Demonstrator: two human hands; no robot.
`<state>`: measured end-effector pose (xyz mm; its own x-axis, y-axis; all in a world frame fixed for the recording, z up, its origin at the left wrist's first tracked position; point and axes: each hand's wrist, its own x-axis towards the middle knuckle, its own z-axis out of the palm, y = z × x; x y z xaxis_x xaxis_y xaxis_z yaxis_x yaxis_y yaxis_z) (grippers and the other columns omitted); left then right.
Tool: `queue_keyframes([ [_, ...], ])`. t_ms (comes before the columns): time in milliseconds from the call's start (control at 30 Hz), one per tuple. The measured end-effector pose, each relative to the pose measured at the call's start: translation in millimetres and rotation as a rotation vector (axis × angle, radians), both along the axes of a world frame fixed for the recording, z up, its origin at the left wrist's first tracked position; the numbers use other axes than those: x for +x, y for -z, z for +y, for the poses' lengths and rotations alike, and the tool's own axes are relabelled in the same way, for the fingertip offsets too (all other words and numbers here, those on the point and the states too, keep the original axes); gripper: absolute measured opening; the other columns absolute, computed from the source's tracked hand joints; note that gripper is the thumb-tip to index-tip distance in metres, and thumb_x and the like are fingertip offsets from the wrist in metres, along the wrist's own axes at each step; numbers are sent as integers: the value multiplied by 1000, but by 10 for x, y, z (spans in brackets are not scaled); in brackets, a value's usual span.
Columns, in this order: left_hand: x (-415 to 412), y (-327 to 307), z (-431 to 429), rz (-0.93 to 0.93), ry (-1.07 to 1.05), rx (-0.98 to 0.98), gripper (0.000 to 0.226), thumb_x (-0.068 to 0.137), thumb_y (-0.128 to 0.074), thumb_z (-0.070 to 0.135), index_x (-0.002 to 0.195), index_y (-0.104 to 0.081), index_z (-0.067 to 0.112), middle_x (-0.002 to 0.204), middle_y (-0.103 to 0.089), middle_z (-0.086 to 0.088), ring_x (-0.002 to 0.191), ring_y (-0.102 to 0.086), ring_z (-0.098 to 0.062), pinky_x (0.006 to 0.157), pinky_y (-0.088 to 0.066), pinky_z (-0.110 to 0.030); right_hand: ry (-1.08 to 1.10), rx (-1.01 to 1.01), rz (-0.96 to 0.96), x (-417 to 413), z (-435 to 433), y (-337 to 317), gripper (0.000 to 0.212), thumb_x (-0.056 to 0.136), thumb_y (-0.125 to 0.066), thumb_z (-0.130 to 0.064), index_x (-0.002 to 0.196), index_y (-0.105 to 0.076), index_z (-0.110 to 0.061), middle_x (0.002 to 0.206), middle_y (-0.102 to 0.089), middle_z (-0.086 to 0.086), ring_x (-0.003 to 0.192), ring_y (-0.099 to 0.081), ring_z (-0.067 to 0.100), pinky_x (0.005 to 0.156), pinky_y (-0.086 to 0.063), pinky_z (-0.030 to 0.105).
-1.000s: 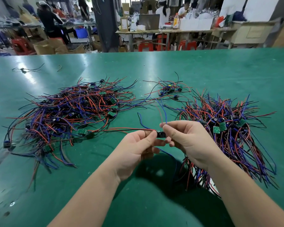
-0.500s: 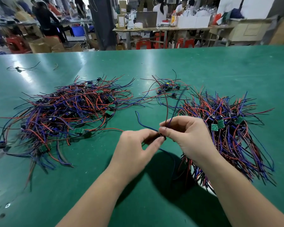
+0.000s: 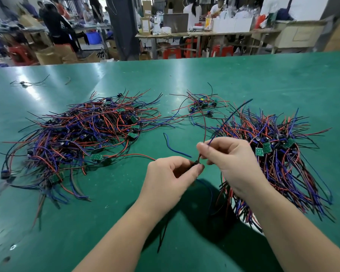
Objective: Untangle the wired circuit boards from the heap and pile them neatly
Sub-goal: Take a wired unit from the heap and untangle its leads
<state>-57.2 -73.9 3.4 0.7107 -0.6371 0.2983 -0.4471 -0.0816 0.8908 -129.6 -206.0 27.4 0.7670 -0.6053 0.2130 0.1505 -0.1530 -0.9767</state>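
A tangled heap of small green circuit boards with red, blue and black wires lies left of centre on the green table. On the right lies a more ordered pile of the same boards. Between them, above the table, my left hand pinches one small wired board at its fingertips. My right hand pinches that board's red and blue wires just above it; the wires rise up and to the right.
A small cluster of wired boards sits behind my hands. A single stray wired piece lies at the far left. Beyond the table's far edge are workbenches, red stools, cardboard boxes and several people.
My right hand has slid up along the wires, lifting them upright and away from the board. The left hand has kept its pinch on the board and dropped slightly.
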Motion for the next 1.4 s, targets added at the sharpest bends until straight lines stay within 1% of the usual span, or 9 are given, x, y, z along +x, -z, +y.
queue_keyframes([
  [167, -27, -52, 22, 280, 203, 6, 14, 83, -72, 18, 71, -71, 11, 65, -71, -4, 54, -66, -15, 56, -53, -22, 101, 452, -140, -100, -240, -194, 7, 69, -69, -8, 67, -63, -12, 55, -63, -2, 50, -58, 9, 45, -44, 15],
  [400, 25, -118, 55, 419, 230, 21, 15, 84, -70, 19, 73, -70, 9, 68, -72, -6, 52, -63, -16, 55, -53, -23, 318, 666, -265, -133, -389, -206, 16, 90, -62, -15, 77, -56, -8, 56, -64, 1, 51, -65, 13, 49, -52, 17],
  [567, 55, -129, 41, 564, 73, -83, 21, 82, -68, 28, 76, -67, 8, 72, -74, -8, 50, -63, -13, 51, -53, -23, 378, 572, -304, -113, -380, -189, 9, 99, -47, -14, 90, -49, -14, 73, -62, 8, 63, -68, 20, 58, -55, 26],
  [700, 96, -109, 22, 641, 8, -167, 26, 66, -69, 33, 77, -69, 10, 74, -74, -5, 50, -63, -12, 52, -54, -23, -60, 137, -3, -20, -88, -53, 10, 85, -65, -7, 89, -62, -15, 83, -67, 6, 74, -66, 16, 61, -55, 26],
  [800, 96, -69, 23, 478, 32, -153, 30, 73, -66, 34, 83, -75, 8, 84, -74, -11, 67, -66, -15, 61, -55, -27, -175, -51, 52, 12, 103, 4, 15, 80, -70, -4, 83, -73, -19, 76, -73, 3, 70, -67, 11, 63, -54, 22],
  [1000, 274, -84, 98, 267, 10, 4, 10, 81, -69, 35, 83, -78, 32, 110, -58, 5, 94, -55, 3, 84, -40, -24, -69, 19, -22, -41, 3, -78, 19, 73, -73, 3, 70, -74, -16, 62, -71, 2, 56, -63, 7, 54, -51, 16],
  [1133, 549, -36, 234, -215, -524, 313, 29, 79, -68, 14, 99, -72, 35, 123, -52, 0, 114, -44, -21, 96, -31, -27, 75, 143, -138, -119, -199, -185, 6, 63, -77, -16, 68, -77, -18, 67, -72, 2, 61, -63, 8, 57, -49, 14],
  [1267, 768, 18, 426, -97, -821, 615, 52, 77, -58, 13, 122, -56, 38, 145, -32, -4, 131, -24, -30, 107, -19, -43, 441, -49, -105, -216, -501, -174, 11, 75, -78, -16, 69, -72, -23, 65, -68, -5, 61, -57, 8, 59, -46, 17],
  [1400, 839, 80, 459, -144, -842, 858, 59, 82, -50, 5, 130, -46, 38, 134, -46, -4, 126, -29, -30, 104, -21, -44, 558, -286, 75, -198, -544, -82, 10, 78, -75, -22, 82, -70, -29, 82, -49, 3, 52, -40, 4, 57, -37, 16],
])
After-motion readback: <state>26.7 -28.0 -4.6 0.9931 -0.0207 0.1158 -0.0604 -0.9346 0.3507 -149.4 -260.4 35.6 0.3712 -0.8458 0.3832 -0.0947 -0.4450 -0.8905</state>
